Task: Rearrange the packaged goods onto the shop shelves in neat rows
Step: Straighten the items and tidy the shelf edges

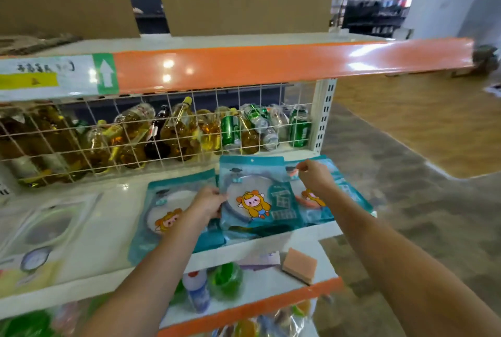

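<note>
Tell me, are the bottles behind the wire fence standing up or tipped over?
Tipped over. The bottles lean and lie across each other behind the wire fence, necks pointing different ways.

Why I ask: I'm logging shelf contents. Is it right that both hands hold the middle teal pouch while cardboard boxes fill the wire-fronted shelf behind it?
Not quite. In the head view, both the left hand and right hand do hold the middle teal pouch, but the wire-fronted shelf behind it holds bottles and cans, not cardboard boxes.
</note>
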